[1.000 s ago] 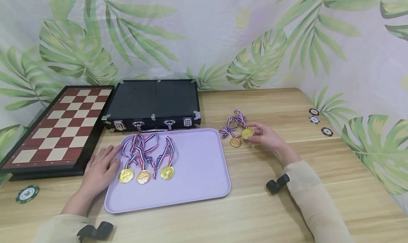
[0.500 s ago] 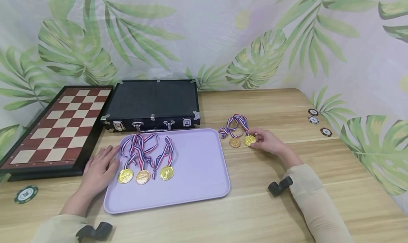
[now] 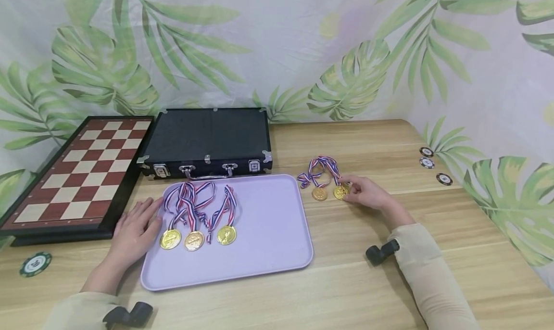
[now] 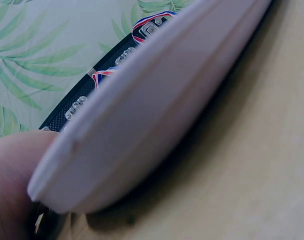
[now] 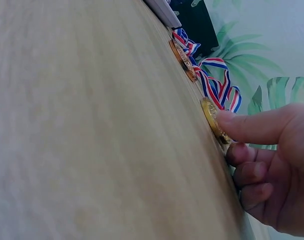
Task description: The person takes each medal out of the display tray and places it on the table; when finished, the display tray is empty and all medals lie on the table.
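Note:
My right hand (image 3: 368, 192) is at the right edge of a gold medal (image 3: 340, 192) on the table. In the right wrist view, the thumb (image 5: 256, 127) lies on that gold medal's face and the other fingers curl beneath, pinching its edge. A bronze-coloured medal (image 3: 319, 194) lies just left of it, their striped ribbons (image 3: 331, 164) bunched behind. My left hand (image 3: 135, 231) rests with fingers extended along the left rim of a lilac tray (image 3: 268, 224). On the tray lie two gold medals (image 3: 170, 239) and a bronze-coloured medal (image 3: 194, 241) with red, white and blue ribbons.
Behind the tray stands a closed black case (image 3: 207, 137) with metal latches. A red-and-cream checkered board (image 3: 88, 171) lies to its left. A green poker chip (image 3: 36, 264) is at the near left, and several black chips (image 3: 443, 179) line the right side. A leaf-patterned cloth hangs behind.
My right hand has drawn the gold medal slightly right and toward me, lowering it beside the bronze-coloured one, and its ribbon has followed. The left hand stays on the tray's rim.

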A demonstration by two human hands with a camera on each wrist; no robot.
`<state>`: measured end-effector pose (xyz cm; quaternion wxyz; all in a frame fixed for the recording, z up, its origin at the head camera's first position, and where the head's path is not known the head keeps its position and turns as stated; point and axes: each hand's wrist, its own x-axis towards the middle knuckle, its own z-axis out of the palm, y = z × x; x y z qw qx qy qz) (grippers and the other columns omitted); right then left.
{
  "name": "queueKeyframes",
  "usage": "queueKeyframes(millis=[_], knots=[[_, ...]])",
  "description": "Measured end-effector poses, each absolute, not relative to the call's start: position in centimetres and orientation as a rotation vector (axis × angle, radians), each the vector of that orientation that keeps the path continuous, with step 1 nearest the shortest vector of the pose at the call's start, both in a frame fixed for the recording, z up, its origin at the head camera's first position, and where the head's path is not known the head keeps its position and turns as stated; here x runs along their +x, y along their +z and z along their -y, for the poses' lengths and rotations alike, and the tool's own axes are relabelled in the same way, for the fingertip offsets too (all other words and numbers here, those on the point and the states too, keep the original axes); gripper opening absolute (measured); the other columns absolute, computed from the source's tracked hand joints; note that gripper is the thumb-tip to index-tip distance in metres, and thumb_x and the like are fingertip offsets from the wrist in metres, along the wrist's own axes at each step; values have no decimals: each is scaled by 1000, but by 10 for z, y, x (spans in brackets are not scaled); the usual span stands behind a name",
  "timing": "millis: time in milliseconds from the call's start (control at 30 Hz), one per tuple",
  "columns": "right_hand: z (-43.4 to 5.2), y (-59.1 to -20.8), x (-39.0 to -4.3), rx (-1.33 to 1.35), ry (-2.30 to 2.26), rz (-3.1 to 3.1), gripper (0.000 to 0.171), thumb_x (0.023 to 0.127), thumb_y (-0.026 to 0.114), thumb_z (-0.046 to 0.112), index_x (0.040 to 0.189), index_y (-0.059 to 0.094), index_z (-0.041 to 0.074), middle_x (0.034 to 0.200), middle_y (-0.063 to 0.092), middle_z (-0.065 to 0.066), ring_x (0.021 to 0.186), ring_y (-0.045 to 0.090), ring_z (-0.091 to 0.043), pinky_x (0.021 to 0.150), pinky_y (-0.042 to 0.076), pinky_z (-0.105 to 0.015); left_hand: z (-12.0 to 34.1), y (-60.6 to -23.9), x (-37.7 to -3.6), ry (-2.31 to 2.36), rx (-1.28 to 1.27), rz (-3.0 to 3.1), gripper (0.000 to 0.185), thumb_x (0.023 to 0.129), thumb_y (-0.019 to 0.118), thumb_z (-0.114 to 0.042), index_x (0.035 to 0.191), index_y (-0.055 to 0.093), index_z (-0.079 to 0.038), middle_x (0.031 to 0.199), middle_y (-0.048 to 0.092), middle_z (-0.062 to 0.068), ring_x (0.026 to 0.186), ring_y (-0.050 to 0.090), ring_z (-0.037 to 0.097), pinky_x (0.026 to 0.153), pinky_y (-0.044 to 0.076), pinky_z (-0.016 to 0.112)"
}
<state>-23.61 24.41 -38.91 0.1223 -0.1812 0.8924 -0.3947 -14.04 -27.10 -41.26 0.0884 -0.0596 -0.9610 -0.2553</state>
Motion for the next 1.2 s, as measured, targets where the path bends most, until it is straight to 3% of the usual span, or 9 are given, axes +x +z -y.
queueKeyframes(millis=[267,467,633,933,1200], knots=[[-221,-369,-232,-710,-1423,-2494,47,78,60,2,123,46,5,66,53,-9,54,45,-14,45,37,-24,273,-414,-138,-755,-189,2850,44,90,37,-22,131,35,-4,130,29,28,124,13,40,96,-2,55],[-160,-347,-217,-985,-1528,-2268,46,76,60,-4,119,46,-2,72,55,-10,60,50,-15,52,43,-26,274,-413,-137,-763,-200,2835,44,90,38,-21,130,36,-4,129,30,28,124,14,40,95,-1,55],[-107,-348,-201,-1157,-1411,-2191,45,77,63,4,118,47,-1,74,57,-2,63,51,-13,57,45,-26,273,-414,-139,-771,-203,2837,44,90,37,-21,131,35,-5,130,30,28,124,13,40,95,-2,55],[-40,-360,-171,-1004,-1269,-2245,47,75,67,14,118,51,7,76,57,2,63,52,-11,56,45,-21,272,-413,-140,-757,-205,2838,44,90,37,-22,131,35,-5,130,30,28,123,15,41,95,-1,56],[-16,-377,-159,-1008,-1015,-2491,51,72,70,26,117,53,10,78,53,4,65,45,-6,58,38,-15,271,-413,-140,-761,-213,2832,44,90,37,-22,131,35,-5,129,30,28,123,15,41,95,0,56]])
